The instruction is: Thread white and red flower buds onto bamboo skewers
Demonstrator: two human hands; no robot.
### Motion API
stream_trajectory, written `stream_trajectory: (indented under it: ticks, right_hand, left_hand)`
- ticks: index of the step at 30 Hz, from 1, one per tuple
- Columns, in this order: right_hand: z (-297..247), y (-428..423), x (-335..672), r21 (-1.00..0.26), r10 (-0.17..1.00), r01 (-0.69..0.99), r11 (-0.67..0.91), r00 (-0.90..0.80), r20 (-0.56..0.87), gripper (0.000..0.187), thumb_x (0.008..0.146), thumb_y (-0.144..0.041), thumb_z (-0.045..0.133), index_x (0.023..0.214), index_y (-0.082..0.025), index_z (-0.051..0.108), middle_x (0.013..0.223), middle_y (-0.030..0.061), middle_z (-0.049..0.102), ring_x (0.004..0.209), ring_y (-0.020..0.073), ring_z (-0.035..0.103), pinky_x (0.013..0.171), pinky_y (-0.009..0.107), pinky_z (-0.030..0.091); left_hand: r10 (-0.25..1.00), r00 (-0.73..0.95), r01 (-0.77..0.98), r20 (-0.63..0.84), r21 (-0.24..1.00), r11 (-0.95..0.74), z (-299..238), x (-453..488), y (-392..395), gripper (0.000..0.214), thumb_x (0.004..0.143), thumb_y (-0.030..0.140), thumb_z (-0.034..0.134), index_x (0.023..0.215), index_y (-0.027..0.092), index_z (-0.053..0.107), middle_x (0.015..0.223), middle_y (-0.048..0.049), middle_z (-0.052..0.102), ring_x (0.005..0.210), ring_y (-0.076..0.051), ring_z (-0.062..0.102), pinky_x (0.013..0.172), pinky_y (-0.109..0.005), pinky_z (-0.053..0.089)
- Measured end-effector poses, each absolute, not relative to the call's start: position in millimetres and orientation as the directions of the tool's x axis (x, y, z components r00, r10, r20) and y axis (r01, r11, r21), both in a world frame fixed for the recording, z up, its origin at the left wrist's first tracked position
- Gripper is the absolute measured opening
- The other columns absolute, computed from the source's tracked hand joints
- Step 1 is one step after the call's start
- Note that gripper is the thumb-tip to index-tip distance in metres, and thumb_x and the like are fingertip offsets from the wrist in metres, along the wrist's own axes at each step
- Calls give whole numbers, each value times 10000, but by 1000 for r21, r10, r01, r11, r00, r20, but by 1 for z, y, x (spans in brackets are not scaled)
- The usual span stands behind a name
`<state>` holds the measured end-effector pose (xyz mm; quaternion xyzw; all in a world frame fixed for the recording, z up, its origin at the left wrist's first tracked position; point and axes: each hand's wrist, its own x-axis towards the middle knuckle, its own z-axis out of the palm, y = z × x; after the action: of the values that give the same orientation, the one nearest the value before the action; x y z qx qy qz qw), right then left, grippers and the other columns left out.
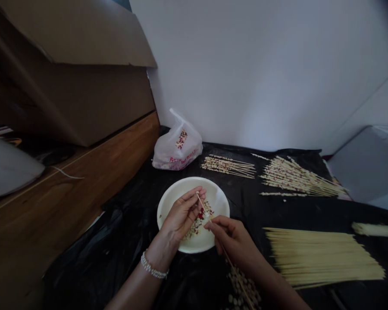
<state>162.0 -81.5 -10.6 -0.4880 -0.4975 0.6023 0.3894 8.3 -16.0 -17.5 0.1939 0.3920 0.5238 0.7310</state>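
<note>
A white plate (177, 196) lies on a black sheet and holds small pale and red pieces (198, 221). My left hand (183, 213) hovers over the plate, fingers pinched near the tip of a thin wooden skewer (202, 205). My right hand (233, 243) grips that skewer lower down; the skewer runs back toward me with pale pieces threaded along it (241, 288). The two hands nearly touch above the plate.
A white plastic bag (177, 148) sits behind the plate. Two bundles of loaded skewers (229, 165) (297, 178) lie at the back. Bare skewers (320, 256) are piled at the right. A wooden ledge (67, 189) and cardboard box (74, 86) stand left.
</note>
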Motion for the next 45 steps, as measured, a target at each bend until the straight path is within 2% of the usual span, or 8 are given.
stream_trajectory:
  ticks: [3, 10, 15, 23, 34, 38, 40, 45]
  right_hand:
    - [-10, -82, 162, -974, 949, 23, -227, -220, -226, 422, 868, -587, 641, 783, -176, 685, 425, -75, 493, 353, 86, 339, 379, 217, 221]
    - [-10, -81, 162, -970, 945, 4, -244, -225, -239, 406, 868, -561, 650, 805, -165, 709, 419, -71, 500, 338, 77, 335, 363, 205, 214]
    - [-11, -80, 162, -965, 941, -12, -261, -227, -252, 397, 864, -553, 649, 844, -161, 713, 406, -78, 504, 333, 77, 334, 367, 201, 220]
    - [-10, -79, 162, -957, 936, -37, -286, -225, -271, 426, 830, -573, 645, 854, -152, 705, 382, -88, 499, 311, 79, 340, 371, 200, 208]
    - [-15, -82, 159, -957, 947, -64, -285, -175, -270, 402, 869, -541, 606, 908, -150, 690, 391, -106, 473, 282, 61, 292, 330, 188, 161]
    - [-17, -82, 161, -968, 952, -28, -251, -187, -242, 384, 896, -519, 591, 929, -148, 689, 408, -106, 477, 294, 64, 311, 329, 185, 199]
    - [-17, -81, 161, -971, 953, -16, -238, -197, -230, 371, 906, -503, 587, 923, -147, 691, 413, -104, 478, 300, 66, 322, 332, 184, 214]
    - [-17, -81, 161, -975, 957, -16, -224, -195, -216, 368, 907, -492, 577, 909, -142, 690, 411, -101, 472, 305, 63, 320, 331, 178, 211]
  left_hand:
    - [918, 134, -629, -374, 684, 370, -17, 9, -16, 222, 826, 59, 709, 1020, 151, 764, 1114, -112, 765, 967, -145, 713, 801, -171, 564]
    - [923, 113, -634, -368, 688, 352, -16, 10, -15, 256, 817, 26, 703, 1033, 149, 767, 1080, -109, 774, 966, -141, 726, 783, -158, 586]
    - [925, 91, -626, -368, 702, 340, -13, 12, -17, 200, 836, 9, 679, 969, 123, 776, 1018, -113, 782, 879, -118, 730, 741, -137, 583]
    - [925, 34, -609, -378, 726, 319, -11, 14, -17, 159, 818, 13, 704, 908, 122, 778, 956, -101, 791, 814, -104, 722, 740, -144, 584]
    - [934, -8, -601, -358, 748, 282, -9, 17, -19, 175, 828, 3, 676, 897, 121, 785, 949, -91, 791, 811, -95, 717, 738, -139, 574]
    - [926, 35, -643, -377, 700, 310, -5, 16, -19, 229, 841, -2, 646, 990, 124, 766, 970, -95, 783, 796, -96, 711, 733, -147, 576]
    - [908, 90, -678, -408, 643, 356, -4, 15, -18, 212, 886, 53, 623, 1049, 116, 743, 958, -104, 773, 784, -106, 710, 710, -160, 581]
    - [837, 184, -761, -515, 465, 453, -5, 12, -14, 198, 977, 217, 569, 991, 78, 709, 848, -98, 735, 664, -109, 685, 620, -188, 582]
